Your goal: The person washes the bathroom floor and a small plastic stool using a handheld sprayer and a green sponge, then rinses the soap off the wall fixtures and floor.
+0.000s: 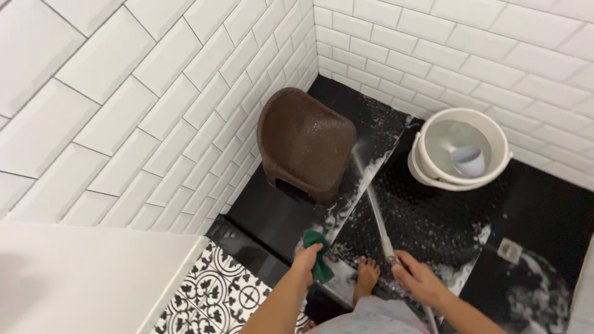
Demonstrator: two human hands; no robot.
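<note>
Water jet from spray hose, right hand fingers clenched on it, angled at brown stool centre frame for rinsing. Left hand fingers grasping green scrub cloth, kept clear of spray.

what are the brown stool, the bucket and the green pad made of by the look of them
The brown stool looks like moulded plastic, matt with a fine woven-style texture and water beads on top. The bucket seems smooth cream plastic with a thin handle. The green pad, in the left hand, looks soft and fibrous, likely a scouring cloth.
</note>
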